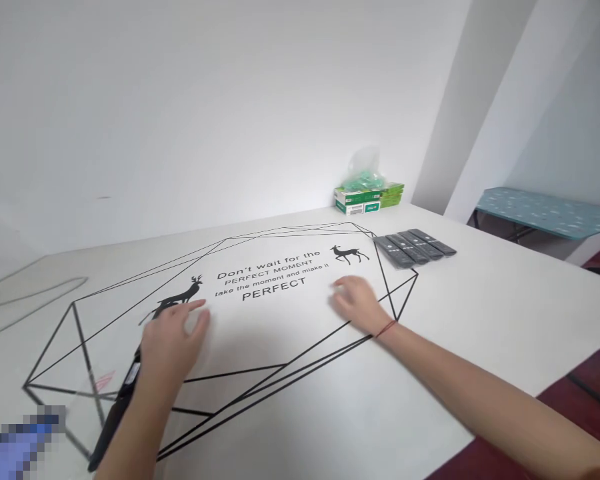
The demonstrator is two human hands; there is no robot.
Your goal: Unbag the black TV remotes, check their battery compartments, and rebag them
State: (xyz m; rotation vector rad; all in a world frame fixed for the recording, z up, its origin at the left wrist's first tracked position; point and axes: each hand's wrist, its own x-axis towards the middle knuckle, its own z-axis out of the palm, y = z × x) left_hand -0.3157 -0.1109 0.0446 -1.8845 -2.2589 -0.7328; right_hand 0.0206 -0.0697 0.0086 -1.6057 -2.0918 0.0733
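My left hand (pixel 173 333) is over the left part of the printed white mat (pixel 260 333), beside the left deer print. Its thumb and forefinger are apart, with nothing between them. Partly hidden under the left wrist and forearm lies a long black object (pixel 111 420). My right hand (pixel 354 300), slightly blurred, hovers at or just above the mat below the right deer print. Its fingers are bent and spread a little, and nothing shows in them. Several dark flat packets (pixel 414 248) lie side by side beyond my right hand.
Green and white boxes (pixel 357 200) stand against the wall, with a clear bag holding something green (pixel 364 179) on top. Clear plastic (pixel 93 387) lies at the left. A blue patterned table (pixel 550 210) stands at the far right.
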